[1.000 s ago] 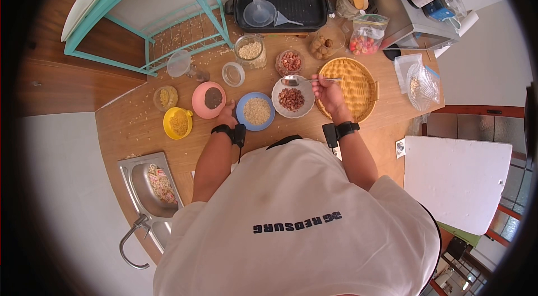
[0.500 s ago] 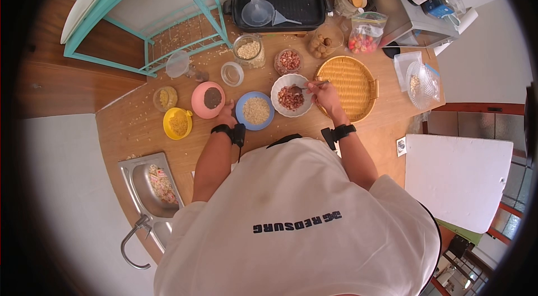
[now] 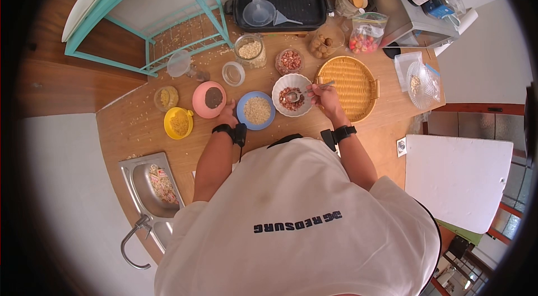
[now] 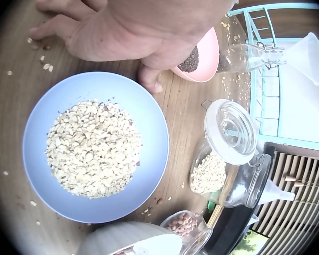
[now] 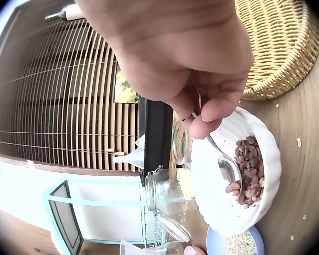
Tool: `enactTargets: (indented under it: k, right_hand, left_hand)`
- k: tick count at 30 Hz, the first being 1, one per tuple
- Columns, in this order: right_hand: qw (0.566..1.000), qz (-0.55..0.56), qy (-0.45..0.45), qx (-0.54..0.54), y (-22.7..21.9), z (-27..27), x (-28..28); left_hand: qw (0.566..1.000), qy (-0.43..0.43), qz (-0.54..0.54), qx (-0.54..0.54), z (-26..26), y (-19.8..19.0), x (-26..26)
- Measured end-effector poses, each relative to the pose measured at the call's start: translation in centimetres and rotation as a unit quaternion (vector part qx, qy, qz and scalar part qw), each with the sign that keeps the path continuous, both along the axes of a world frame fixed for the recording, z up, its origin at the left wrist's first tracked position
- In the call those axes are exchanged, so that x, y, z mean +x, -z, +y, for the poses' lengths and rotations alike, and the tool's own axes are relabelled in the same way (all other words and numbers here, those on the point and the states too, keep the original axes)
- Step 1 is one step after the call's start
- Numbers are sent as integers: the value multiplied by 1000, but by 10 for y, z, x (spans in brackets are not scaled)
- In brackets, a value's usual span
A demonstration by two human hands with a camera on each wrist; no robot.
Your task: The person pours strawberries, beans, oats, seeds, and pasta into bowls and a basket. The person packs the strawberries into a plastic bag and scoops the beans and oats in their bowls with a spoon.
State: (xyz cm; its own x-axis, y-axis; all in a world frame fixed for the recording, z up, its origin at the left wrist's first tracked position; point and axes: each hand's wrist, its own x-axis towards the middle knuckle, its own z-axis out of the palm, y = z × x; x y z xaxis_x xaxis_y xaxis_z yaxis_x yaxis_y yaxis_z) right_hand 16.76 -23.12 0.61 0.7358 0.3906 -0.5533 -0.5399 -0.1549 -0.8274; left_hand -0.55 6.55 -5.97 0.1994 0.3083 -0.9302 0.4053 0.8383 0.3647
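Note:
My right hand (image 3: 325, 98) pinches the handle of a metal spoon (image 5: 231, 169) between thumb and fingers. The spoon's bowl dips among reddish-brown peanuts (image 5: 250, 172) inside a white fluted bowl (image 5: 266, 138). Resting on the wooden table, my left hand (image 4: 133, 32) has its fingers spread, between a pink bowl (image 3: 203, 106) of dark seeds and a blue plate (image 3: 241, 112). Pale oat flakes (image 4: 93, 149) are heaped on that plate. In the left wrist view, the thumb comes down close to the plate's rim.
A wicker basket (image 3: 350, 89) stands right of the white bowl. Behind are a glass jar of oats (image 3: 250, 52), a jar of peanuts (image 3: 290, 62) and a black grill pan (image 3: 302, 10). A yellow bowl (image 3: 188, 128) sits at left, near the sink (image 3: 131, 173).
My right hand has lowered the spoon from above the white bowl's far rim into the peanuts, tilting its handle up. The left hand has stayed in place.

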Motion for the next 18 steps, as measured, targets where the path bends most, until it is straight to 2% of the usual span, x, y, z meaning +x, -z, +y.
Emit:
enactTargets:
  k: [2, 4, 7, 9, 12, 16, 17, 18]
  right_hand:
    - [1000, 13, 4, 13, -1, -1, 1]
    - [999, 25, 9, 26, -4, -1, 2]
    - [997, 59, 19, 50, -9, -2, 8]
    - [983, 52, 94, 147, -13, 2, 12]
    - [972, 51, 143, 181, -24, 9, 17]
    - [984, 36, 113, 136, -19, 4, 17]
    - [988, 24, 97, 114, -16, 3, 16]
    - [992, 12, 81, 92, -14, 2, 15]
  left_hand:
    - [999, 0, -33, -19, 1, 5, -1]
    - [999, -31, 36, 13, -8, -22, 7]
    - [998, -36, 34, -35, 2, 7, 6]
    - [998, -25, 31, -40, 5, 13, 4]
    - [998, -16, 50, -23, 1, 5, 7]
    - [996, -21, 90, -1, -5, -20, 13]
    - [996, -23, 90, -1, -3, -9, 10]
    - [999, -33, 40, 0, 2, 15, 5]
